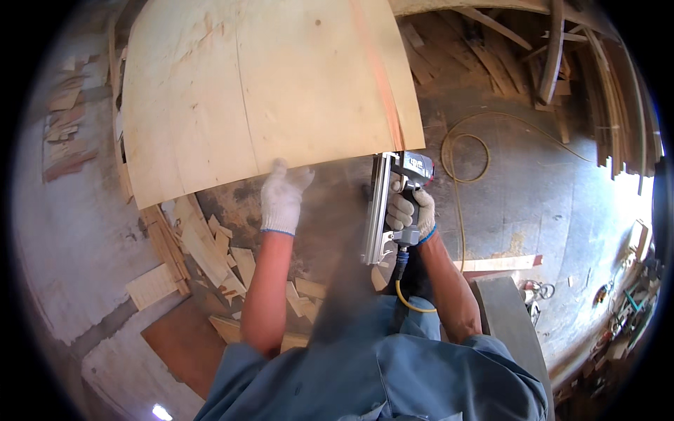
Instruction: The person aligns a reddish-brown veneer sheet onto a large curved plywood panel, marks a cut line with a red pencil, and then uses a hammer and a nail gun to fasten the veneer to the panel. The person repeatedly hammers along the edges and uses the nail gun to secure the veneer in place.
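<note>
A large pale plywood sheet (281, 84) fills the upper middle, with an orange-brown streak near its right side. My left hand (282, 196), in a white knit glove, is at the sheet's near edge. Its fingers and thumb are apart, a little blurred, and nothing is held in them; I cannot tell whether the fingertips touch the wood. My right hand (423, 210), gloved too, is wrapped round the handle of an air nail gun (380, 207). The gun's black-and-silver head sits by the sheet's near right corner. A yellow air hose (407, 302) runs from its handle.
Wood offcuts (203, 242) litter the floor at the lower left, near a brown board (184, 344). A coil of yellow hose (465, 158) lies on the floor at right. Long boards (618, 105) stand at far right. A grey bench-like block (505, 316) is beside my right elbow.
</note>
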The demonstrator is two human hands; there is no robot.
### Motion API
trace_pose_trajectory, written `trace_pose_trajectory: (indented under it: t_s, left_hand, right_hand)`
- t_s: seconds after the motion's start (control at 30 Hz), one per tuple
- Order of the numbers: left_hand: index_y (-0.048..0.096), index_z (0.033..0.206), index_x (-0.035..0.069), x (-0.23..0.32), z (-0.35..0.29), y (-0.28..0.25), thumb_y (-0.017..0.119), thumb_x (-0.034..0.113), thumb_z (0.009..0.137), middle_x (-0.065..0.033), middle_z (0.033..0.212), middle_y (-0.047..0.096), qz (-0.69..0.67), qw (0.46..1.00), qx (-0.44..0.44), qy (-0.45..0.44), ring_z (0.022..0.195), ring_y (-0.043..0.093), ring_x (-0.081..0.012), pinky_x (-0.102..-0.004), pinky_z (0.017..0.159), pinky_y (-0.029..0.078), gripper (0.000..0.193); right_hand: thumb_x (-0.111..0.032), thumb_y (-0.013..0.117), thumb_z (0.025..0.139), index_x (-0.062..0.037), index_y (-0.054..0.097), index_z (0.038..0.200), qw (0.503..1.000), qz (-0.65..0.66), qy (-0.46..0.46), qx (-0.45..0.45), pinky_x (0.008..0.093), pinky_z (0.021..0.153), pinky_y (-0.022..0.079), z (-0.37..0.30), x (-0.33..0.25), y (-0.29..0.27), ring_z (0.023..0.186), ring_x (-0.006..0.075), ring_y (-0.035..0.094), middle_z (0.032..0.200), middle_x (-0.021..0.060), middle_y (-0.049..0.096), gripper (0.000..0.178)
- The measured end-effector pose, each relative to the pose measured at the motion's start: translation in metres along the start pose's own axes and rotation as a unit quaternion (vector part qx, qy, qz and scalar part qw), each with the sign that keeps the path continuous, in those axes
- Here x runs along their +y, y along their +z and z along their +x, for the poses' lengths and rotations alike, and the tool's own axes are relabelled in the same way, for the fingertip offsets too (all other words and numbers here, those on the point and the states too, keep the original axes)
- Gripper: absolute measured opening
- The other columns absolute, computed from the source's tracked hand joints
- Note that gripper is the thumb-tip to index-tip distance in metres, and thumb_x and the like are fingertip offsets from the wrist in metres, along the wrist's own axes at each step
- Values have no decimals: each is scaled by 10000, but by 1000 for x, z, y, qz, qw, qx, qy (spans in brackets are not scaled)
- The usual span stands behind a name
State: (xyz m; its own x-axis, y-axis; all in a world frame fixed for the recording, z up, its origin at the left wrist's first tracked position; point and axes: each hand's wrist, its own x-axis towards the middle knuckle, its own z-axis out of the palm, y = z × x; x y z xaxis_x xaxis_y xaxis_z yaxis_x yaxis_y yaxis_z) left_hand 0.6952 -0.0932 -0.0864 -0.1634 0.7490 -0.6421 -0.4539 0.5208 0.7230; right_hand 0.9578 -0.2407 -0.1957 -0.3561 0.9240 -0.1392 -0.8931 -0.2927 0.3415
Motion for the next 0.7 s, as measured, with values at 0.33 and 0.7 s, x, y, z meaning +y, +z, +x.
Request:
trace_pose_trajectory:
  t_s: [0.33,0.7]
  left_hand:
    - [632,1193,60,7,-27,42,629,301,1043,-132,947,734,-11,999,-6,41,764,692,-274,-612,1076,463,284]
    - [604,1303,7,13,-23,-7,610,361,1059,-240,1206,697,22,996,-87,-9,1113,690,-375,-529,1023,551,430]
  right_hand:
    - [-443,625,918,-101,573,695,966,173,113,-153,375,448,386,62,34,-56,455,198,478,535,25,495,412]
    - [-362,632,940,-85,648,1140,983,156,79,-51,344,445,374,81,86,-42,454,153,453,638,-26,516,343]
